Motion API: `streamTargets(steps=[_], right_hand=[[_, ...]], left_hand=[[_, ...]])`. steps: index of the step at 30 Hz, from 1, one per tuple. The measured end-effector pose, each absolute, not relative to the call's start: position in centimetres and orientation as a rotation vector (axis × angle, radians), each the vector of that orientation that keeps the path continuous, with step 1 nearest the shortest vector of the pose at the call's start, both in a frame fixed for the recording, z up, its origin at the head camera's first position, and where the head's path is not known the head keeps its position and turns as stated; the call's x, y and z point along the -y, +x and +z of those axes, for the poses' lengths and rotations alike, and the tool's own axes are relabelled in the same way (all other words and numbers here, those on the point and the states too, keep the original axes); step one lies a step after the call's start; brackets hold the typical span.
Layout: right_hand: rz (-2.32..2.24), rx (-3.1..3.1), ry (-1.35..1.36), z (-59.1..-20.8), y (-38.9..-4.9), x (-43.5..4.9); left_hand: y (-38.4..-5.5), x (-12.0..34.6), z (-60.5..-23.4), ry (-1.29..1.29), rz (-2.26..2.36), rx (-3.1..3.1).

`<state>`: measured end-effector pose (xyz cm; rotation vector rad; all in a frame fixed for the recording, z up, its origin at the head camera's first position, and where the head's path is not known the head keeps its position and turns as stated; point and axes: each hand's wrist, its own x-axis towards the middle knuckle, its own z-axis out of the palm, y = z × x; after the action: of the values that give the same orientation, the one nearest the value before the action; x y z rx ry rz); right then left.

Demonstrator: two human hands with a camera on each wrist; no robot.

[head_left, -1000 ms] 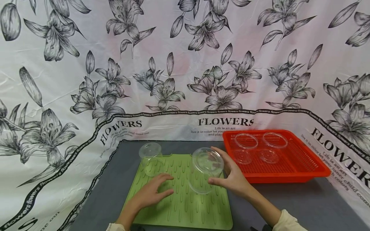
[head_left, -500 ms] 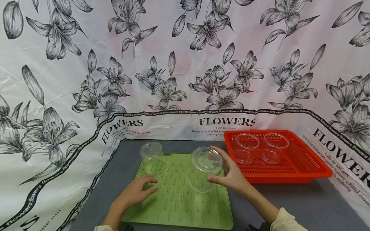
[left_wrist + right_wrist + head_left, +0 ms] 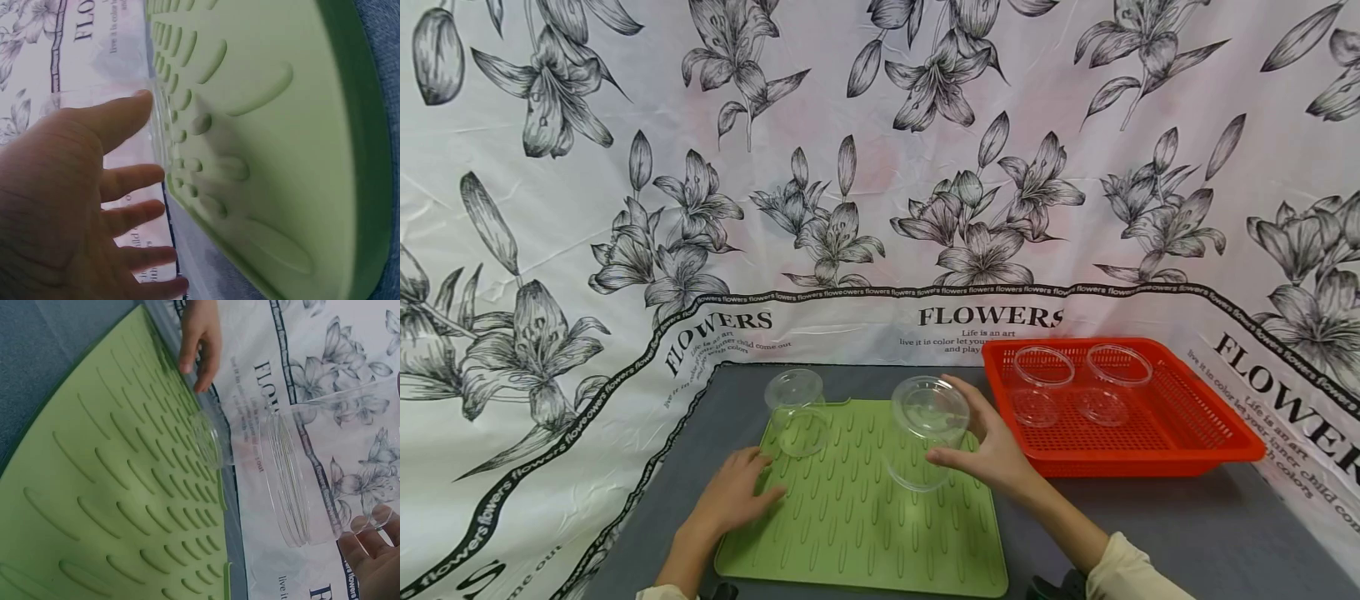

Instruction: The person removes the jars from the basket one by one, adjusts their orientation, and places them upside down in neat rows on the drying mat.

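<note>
A clear plastic cup [image 3: 930,408] is in my right hand [image 3: 992,454], held bottom up over the middle of the green ribbed mat [image 3: 865,533]. In the right wrist view, the thick ringed rim of this cup [image 3: 290,481] faces the mat, and the fingers [image 3: 369,544] curl round its side. Another clear cup [image 3: 795,387] stands at the mat's far left corner, apparently also rim down. My left hand [image 3: 730,492] hovers at the mat's left edge, near that cup. Its fingers are spread and hold nothing, as the left wrist view shows.
A red perforated basket [image 3: 1180,450] stands to the right of the mat. Inside it are two clear cups [image 3: 1043,367], rims up. The grey tabletop [image 3: 1112,508] lies under everything, with a flower-printed cloth [image 3: 850,333] hanging behind.
My left hand has drawn back leftward, from over the mat to its left edge. The right hand and its cup have shifted slightly left and away from me.
</note>
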<state>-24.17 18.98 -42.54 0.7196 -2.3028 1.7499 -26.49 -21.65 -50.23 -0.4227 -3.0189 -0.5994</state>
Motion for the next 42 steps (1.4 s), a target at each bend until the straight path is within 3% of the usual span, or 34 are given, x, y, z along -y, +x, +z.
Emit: streamTargets(steps=[13,42], right_hand=[[1.731,2.326,0.579,-43.5,-26.3,-18.0],[1.669,2.416,0.385,-45.7,-30.5,-14.7]], left_hand=[[-26.8,22.3,-51.5,-0.257,-0.714,3.232],[-26.5,22.4,-52.0,-0.231,-0.698,3.225]])
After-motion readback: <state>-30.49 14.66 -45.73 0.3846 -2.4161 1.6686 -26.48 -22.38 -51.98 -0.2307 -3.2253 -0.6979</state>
